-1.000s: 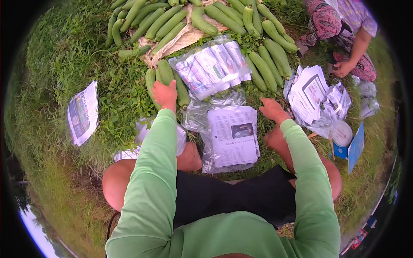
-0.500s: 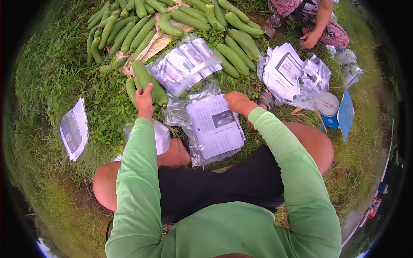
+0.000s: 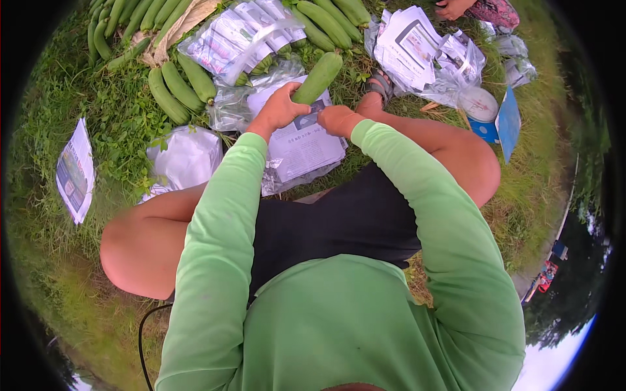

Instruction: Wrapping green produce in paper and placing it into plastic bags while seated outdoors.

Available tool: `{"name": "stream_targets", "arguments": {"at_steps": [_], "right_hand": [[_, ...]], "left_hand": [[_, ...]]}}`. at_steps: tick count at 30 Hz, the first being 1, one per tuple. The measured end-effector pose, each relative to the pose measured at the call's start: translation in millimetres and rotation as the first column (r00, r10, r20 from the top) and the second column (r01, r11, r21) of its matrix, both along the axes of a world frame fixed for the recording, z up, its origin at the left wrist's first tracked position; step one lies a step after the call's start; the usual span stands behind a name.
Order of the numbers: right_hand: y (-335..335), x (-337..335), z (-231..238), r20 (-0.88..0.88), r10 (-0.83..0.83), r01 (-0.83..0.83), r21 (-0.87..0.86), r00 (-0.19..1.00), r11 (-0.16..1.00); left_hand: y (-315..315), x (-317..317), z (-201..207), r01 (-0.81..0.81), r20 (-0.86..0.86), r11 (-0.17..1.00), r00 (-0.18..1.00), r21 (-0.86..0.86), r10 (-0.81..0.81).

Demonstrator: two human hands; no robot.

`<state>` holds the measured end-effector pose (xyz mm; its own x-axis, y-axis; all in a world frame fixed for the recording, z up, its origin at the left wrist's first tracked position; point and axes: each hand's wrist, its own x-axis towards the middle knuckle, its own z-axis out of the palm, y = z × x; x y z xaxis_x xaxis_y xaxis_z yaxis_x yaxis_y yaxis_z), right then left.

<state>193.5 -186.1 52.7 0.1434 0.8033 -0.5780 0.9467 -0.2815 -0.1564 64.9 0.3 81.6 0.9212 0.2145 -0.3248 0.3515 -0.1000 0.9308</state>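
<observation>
My left hand point(image 3: 280, 109) is closed around the near end of a long green gourd point(image 3: 319, 78), which points up and to the right. It is held over a stack of newspaper sheets point(image 3: 306, 146) that lies on clear plastic in front of my lap. My right hand point(image 3: 338, 121) is curled at the right side of the stack, close to the gourd's near end. Its fingertips are turned away, so what they hold cannot be seen. Left of the stack, three loose gourds point(image 3: 181, 88) lie on the grass. Beyond it sits a bundle of paper-wrapped gourds point(image 3: 244, 42) in clear plastic.
More gourds point(image 3: 137, 16) are piled at the far left. Newspapers in plastic point(image 3: 407, 49), a round tub point(image 3: 478, 104) and a blue panel point(image 3: 508, 124) stand to the right. A white plastic bag point(image 3: 186, 155) is by my left leg. Another person's hand point(image 3: 454, 8) shows at the top.
My left hand has lifted a gourd from the left group and brought it right, over the newspaper. My right hand has moved slightly nearer to it. The whole view has shifted.
</observation>
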Motion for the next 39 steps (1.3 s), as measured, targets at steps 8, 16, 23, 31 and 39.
{"name": "stream_targets", "arguments": {"at_steps": [8,16,23,31,39], "right_hand": [[-39,-64,-6,-0.018,0.289,-0.290,-0.054,0.957,0.956],[-33,-81,-8,0.072,0.326,-0.329,0.038,0.943,0.943],[-24,-64,-8,-0.047,0.267,-0.267,-0.001,0.963,0.964],[-22,-16,-1,-0.015,0.072,-0.072,0.035,0.997,0.997],[14,-10,24,-0.222,-0.194,0.223,0.111,0.956,0.969]], "left_hand": [[-45,-85,-86,0.025,-0.200,0.963,0.979,0.269,0.030],[-34,-87,-82,0.112,-0.193,0.888,0.981,0.447,-0.027],[-29,-91,-72,0.127,-0.228,0.899,0.973,0.420,-0.031],[-34,-81,-60,0.242,-0.256,0.917,0.953,0.316,-0.163],[-18,-83,-112,0.152,-0.072,0.960,0.988,0.233,-0.139]]}}
